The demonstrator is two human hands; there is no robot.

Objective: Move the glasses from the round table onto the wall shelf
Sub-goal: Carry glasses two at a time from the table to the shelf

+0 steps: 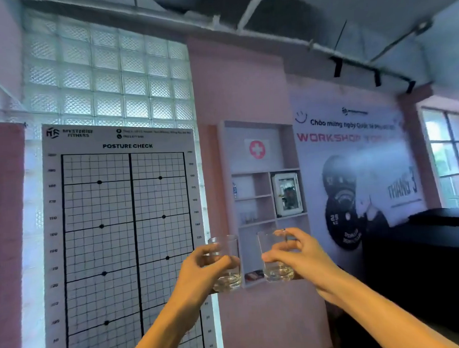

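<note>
Carrying one clear glass in each hand, the person holds both arms out ahead at chest height. The left hand [201, 265] wraps its fingers round the middle of the left glass [226, 263]; the right hand [296, 252] pinches the right glass [275, 255] from the side, thumb low and fingers near the rim. Both glasses stand upright and just apart, probably so they neither clink nor tip while being carried. Straight beyond them is the wall shelf [261, 198], a white recessed unit with several compartments, a red cross sign [257, 149] above and a small white cabinet [287, 193] in one cell. A few small clear things seem to sit on one ledge already, too blurred to name. Left of the hands hangs a posture chart [125, 232] under glass blocks; to the right, a workshop banner [355, 167] and a dark counter [427, 256]. No round table shows.
</note>
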